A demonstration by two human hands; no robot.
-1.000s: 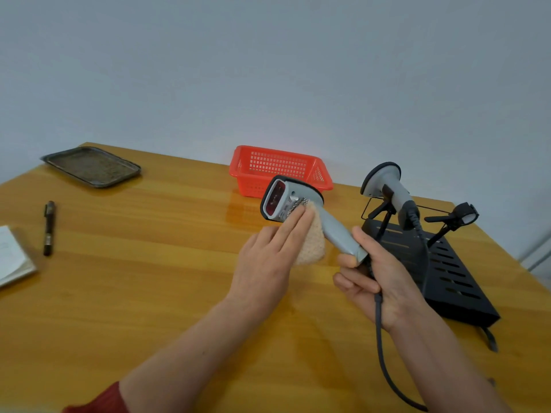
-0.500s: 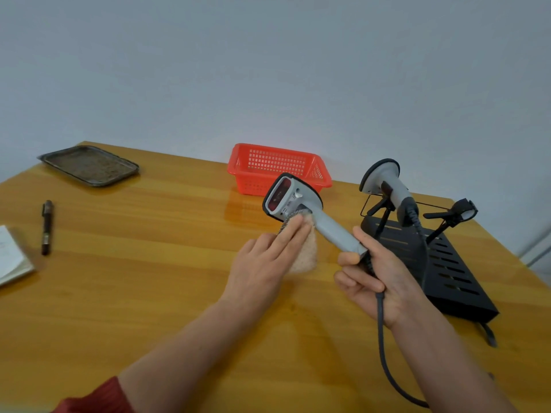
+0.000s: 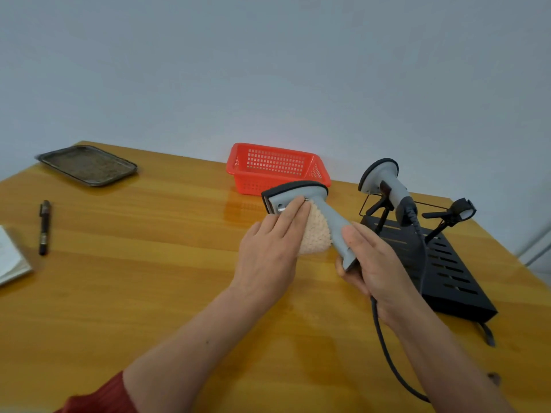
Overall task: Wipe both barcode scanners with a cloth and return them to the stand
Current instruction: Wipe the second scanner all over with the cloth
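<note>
The right hand (image 3: pixel 378 272) gripped the grey plastic barcode scanner (image 3: pixel 299 195), seemingly light and rigid, by its handle, while the flat left hand (image 3: pixel 268 251) pressed a soft peach cloth (image 3: pixel 316 235) against it.

There are two scanners (image 3: pixel 295 193) (image 3: pixel 387 186) at centre and right, two hands (image 3: pixel 268 254) (image 3: pixel 378 266), and one each of cloth (image 3: pixel 316 234), stand (image 3: pixel 453 272), basket (image 3: pixel 277 165), tray (image 3: pixel 89 165), pen (image 3: pixel 44 228), notebook (image 3: pixel 12 257) and table (image 3: pixel 134 278).

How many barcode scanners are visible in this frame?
2. One scanner is gripped by the right hand, the left hand pressing a cloth on it; the other scanner sits on the stand.
</note>
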